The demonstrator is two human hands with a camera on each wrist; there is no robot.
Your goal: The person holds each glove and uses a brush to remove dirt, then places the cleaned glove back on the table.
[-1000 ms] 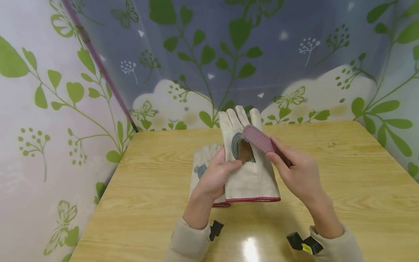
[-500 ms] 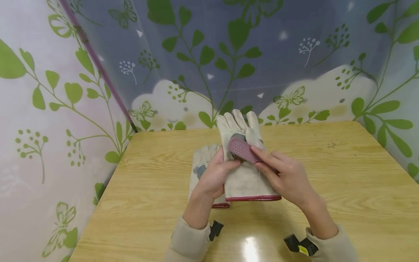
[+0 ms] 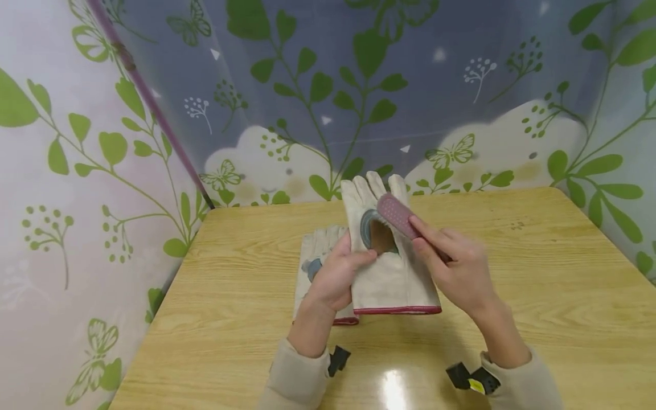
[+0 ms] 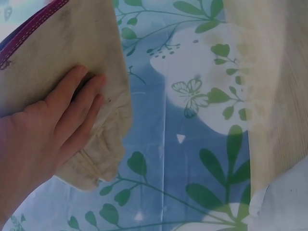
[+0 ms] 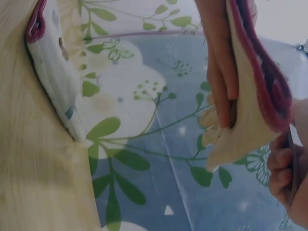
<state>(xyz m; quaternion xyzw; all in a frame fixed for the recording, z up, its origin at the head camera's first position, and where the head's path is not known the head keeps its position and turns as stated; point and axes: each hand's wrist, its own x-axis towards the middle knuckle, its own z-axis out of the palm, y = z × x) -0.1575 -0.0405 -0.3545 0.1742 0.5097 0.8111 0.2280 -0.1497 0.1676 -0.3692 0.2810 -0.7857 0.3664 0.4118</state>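
My left hand (image 3: pixel 335 276) grips a cream work glove (image 3: pixel 394 287) with a red-trimmed cuff, holding it raised and tilted above the table. The thumb lies on its front beside a blue-and-brown patch (image 3: pixel 381 234); in the left wrist view, the fingers (image 4: pixel 79 103) spread across its back. Between thumb and fingers, my right hand (image 3: pixel 461 270) holds a mauve, dotted brush (image 3: pixel 397 213), whose head is over the upper edge of that patch. Pale bristles show faintly along its lower edge. Whether they touch the cloth I cannot tell. In the right wrist view, the right hand (image 5: pixel 281 173) is partly cut off.
A second, matching glove (image 3: pixel 310 245) lies on the wooden table (image 3: pixel 230 296), behind and left of the held one, partly covered by my left hand. Leaf-printed curtains (image 3: pixel 287 85) rise at the table's back and sides. A purple pole (image 3: pixel 154 105) slants along the left corner.
The brush swept down and left over the patch half a second ago, then came back up and right, uncovering the patch. My left hand and the held glove have stayed nearly still.
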